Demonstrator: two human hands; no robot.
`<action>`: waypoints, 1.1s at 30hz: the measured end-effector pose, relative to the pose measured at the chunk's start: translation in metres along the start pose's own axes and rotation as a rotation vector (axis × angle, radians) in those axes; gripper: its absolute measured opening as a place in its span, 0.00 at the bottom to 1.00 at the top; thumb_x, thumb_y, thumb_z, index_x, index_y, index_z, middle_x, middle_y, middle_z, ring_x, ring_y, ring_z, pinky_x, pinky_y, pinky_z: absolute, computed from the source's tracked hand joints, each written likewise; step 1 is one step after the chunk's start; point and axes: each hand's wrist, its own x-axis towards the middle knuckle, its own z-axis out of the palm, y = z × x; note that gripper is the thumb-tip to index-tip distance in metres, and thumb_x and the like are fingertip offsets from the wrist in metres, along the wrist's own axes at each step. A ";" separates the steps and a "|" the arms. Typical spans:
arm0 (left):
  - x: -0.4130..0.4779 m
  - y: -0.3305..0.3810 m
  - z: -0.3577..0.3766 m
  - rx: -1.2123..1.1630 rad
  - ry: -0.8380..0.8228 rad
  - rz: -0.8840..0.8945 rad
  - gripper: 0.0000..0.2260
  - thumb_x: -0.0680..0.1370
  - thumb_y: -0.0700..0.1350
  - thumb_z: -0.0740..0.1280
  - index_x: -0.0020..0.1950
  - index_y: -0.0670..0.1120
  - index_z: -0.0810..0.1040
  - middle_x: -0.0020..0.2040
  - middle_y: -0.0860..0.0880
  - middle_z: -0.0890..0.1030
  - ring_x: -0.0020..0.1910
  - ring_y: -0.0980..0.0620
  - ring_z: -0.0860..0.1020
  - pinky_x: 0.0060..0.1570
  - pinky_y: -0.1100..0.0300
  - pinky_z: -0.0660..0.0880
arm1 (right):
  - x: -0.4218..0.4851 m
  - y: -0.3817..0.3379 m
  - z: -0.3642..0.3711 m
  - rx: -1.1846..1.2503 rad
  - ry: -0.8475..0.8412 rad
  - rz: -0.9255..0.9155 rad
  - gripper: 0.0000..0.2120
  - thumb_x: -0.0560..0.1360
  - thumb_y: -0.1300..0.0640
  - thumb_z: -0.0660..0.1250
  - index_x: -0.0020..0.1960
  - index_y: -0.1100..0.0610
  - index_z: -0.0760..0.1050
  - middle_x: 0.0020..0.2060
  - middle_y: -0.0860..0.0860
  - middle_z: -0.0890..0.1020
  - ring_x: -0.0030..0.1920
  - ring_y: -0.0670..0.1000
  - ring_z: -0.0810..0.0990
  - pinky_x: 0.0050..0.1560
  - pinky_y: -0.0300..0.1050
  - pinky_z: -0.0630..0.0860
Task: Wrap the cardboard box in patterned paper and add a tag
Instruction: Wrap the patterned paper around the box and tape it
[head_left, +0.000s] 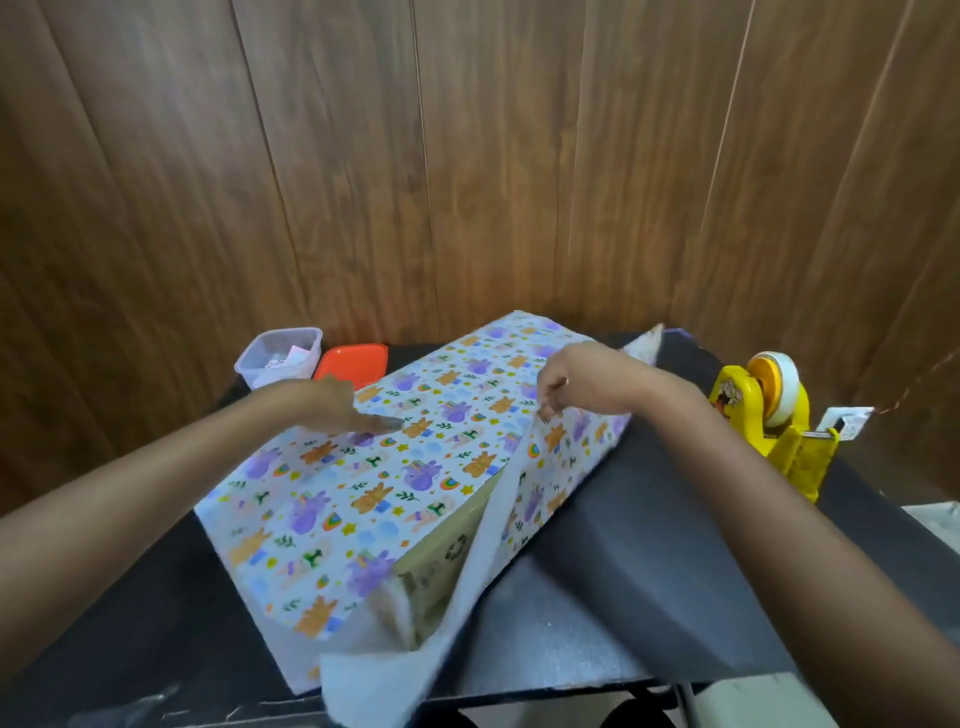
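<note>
Wall (467, 156): brown wood panels, upright, close behind the table
Table (649, 545): black top, pale specks toward the front edge
Box (441, 566): long, cardboard, lying slantwise on the table, near end toward the camera, far end toward the wall; bare brown side with printed marks showing only in a gap at the near right
Paper (363, 499): white, printed with purple and orange animals, rainbows and stars; laid over the top of the box and down its left side; right-hand part lifted up against the right side, plain white underside turned out along its near edge and reaching the front of the table
Left hand (337, 405): blurred; fingers out straight, laid flat on the paper on top of the box, about midway along
Right hand (566, 379): fingers curled, pinching the upper edge of the lifted paper at the top right edge of the box
Tub (278, 356): clear plastic, open, at the far left of the table; white scraps inside, too small to make out
Lid (353, 364): orange, flat, just beside the tub, close against the far left side of the box
Dispenser (795, 462): yellow, on the right of the table, well apart from the box
Tape (784, 389): pale roll on an orange hub, seated in the dispenser, free end sticking out to the right
</note>
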 end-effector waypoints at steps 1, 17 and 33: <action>-0.003 -0.004 0.005 0.001 0.014 -0.013 0.29 0.73 0.69 0.58 0.49 0.42 0.77 0.46 0.46 0.79 0.50 0.47 0.77 0.52 0.57 0.73 | 0.003 0.003 0.002 -0.016 0.049 0.013 0.05 0.72 0.55 0.70 0.47 0.52 0.81 0.45 0.48 0.78 0.53 0.50 0.74 0.50 0.44 0.68; -0.044 0.015 0.048 -0.625 0.072 -0.024 0.23 0.73 0.65 0.64 0.40 0.44 0.72 0.34 0.48 0.77 0.32 0.52 0.76 0.33 0.60 0.75 | -0.024 0.024 0.034 0.988 0.170 0.549 0.22 0.78 0.42 0.60 0.59 0.59 0.76 0.51 0.52 0.81 0.43 0.50 0.80 0.44 0.45 0.77; -0.097 0.154 0.130 -1.750 0.283 -0.052 0.52 0.60 0.60 0.71 0.77 0.53 0.47 0.77 0.51 0.49 0.76 0.47 0.52 0.73 0.43 0.52 | 0.044 0.054 -0.027 0.486 -0.314 0.388 0.01 0.76 0.65 0.65 0.47 0.63 0.73 0.42 0.52 0.77 0.49 0.54 0.75 0.53 0.45 0.71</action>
